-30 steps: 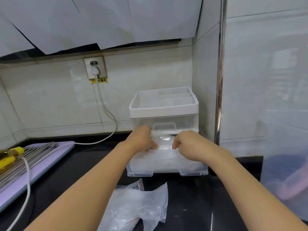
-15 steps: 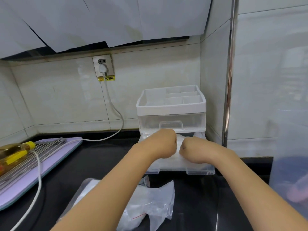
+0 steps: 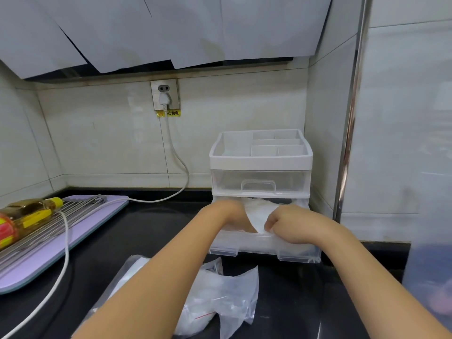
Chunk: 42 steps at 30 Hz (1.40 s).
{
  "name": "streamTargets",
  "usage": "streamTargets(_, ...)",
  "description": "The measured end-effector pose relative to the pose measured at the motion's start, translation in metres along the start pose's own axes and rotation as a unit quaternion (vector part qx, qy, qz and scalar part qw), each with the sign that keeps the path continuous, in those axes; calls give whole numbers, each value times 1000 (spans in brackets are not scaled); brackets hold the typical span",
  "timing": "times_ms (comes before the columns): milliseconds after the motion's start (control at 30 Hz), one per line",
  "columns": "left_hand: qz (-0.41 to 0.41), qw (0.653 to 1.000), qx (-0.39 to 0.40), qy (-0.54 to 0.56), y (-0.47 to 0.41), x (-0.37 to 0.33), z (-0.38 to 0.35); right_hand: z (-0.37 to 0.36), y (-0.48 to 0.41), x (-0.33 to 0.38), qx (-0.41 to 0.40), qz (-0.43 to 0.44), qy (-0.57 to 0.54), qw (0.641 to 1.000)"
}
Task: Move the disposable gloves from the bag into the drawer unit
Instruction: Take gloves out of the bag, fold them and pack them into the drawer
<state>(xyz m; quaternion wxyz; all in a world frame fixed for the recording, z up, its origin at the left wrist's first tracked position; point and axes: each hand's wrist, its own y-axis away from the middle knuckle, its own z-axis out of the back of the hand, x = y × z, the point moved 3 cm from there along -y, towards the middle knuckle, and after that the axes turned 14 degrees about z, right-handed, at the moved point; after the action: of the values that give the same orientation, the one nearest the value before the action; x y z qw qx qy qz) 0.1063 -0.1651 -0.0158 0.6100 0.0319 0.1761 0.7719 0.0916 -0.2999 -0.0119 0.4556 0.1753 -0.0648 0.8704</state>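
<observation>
Where the drawer [image 3: 265, 247] gapes, left hand [image 3: 228, 212], right hand [image 3: 292, 225] on gloves [image 3: 259, 212].

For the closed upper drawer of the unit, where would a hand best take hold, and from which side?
Probably the arched handle at the front centre of the upper drawer, approached from the front with fingers hooked under the arch. The rest of its face looks smooth, with nothing else to grip.

One head-worn wide-angle camera looks forward and down, facing the drawer unit [image 3: 261, 165] from close range.
</observation>
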Motion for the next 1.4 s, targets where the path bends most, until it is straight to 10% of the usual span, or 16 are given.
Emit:
streamTargets(633,24,995,-43,-84,10,-5,20,2,-4,0,-62,-51,-31,996)
streamTargets(967,-31,978,-152,136,94,43,48,23,35,46,-71,144,42,986)
streamTargets(1133,-95,988,-54,112,121,74,4,25,42,64,-122,211,50,969)
streamTargets(1400,-114,988,-85,58,111,89,-63,-10,39,73,138,249,-18,959)
